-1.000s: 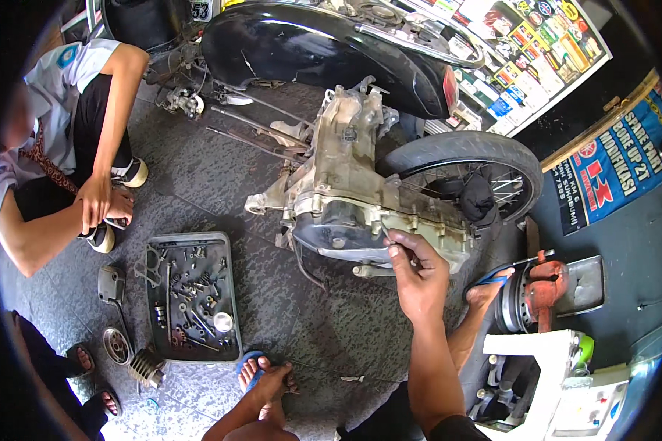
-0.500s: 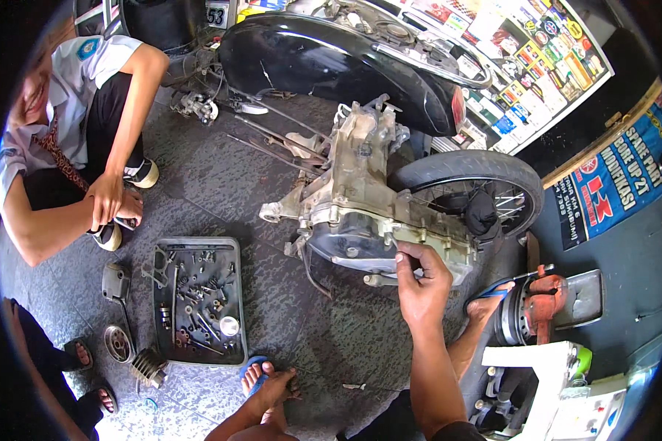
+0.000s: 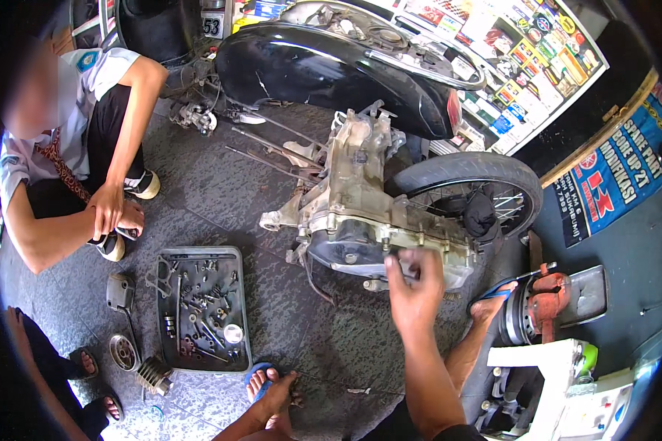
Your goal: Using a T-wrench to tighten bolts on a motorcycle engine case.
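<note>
The engine [image 3: 357, 176] sits on the floor, just past the fingertips of my right hand [image 3: 415, 290]. Its long near part runs side to side across from me, dipping a bit toward me at the right end. My right hand is the closer one, at the engine's near edge; I can't tell if it touches. Those fingers are curled, too blurry to show if they pinch anything. My left hand [image 3: 279, 389] is well apart from the engine, nearer me and to its left; I can't tell its grip.
</note>
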Demonstrator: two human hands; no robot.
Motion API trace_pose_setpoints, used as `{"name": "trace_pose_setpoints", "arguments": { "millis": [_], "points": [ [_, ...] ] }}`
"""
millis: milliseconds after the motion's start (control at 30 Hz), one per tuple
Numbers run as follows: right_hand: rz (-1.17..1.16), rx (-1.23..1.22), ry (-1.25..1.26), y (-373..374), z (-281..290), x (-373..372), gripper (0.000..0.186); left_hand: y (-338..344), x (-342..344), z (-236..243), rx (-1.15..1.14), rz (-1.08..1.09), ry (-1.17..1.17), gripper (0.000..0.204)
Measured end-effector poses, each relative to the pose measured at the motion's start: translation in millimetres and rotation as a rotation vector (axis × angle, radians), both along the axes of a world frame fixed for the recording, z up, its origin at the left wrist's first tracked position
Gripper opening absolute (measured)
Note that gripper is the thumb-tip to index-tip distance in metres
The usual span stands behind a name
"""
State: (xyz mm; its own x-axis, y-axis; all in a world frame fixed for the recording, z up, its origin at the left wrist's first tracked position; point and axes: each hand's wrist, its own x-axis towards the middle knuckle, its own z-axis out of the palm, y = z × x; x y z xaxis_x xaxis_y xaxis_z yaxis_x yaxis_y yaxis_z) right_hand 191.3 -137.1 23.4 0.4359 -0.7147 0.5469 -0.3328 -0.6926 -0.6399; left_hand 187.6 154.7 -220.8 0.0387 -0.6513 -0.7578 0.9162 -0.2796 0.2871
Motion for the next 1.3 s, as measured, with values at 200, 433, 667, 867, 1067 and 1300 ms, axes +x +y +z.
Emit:
{"name": "trace_pose_setpoints", "arguments": {
  "millis": [200,433,667,867,1067,1300],
  "points": [
    [0.484,0.439,0.508,101,-74,-67,0.036,-28,13,8,-0.15,-0.022,0.025,0.031],
    [0.238,0.362,0.399,134,-128,-100,0.042,-86,8,68,0.009,-0.091,-0.204,0.024],
    [0.173,0.408,0.168,114,-128,-140,0.029,-109,-11,82,-0.078,0.031,0.257,0.025],
    [-0.518,0.541,-0.321,8,-126,-180,0.025,-112,-14,71,-0.075,-0.109,0.066,0.025],
    [-0.374,0.491,-0.691,-108,-84,-162,0.019,-93,-15,28,0.016,-0.089,-0.017,0.023],
    [-0.337,0.527,-0.785,-135,-86,-150,0.019,-93,-9,28,0.05,-0.03,0.004,0.019]
  ]
}}
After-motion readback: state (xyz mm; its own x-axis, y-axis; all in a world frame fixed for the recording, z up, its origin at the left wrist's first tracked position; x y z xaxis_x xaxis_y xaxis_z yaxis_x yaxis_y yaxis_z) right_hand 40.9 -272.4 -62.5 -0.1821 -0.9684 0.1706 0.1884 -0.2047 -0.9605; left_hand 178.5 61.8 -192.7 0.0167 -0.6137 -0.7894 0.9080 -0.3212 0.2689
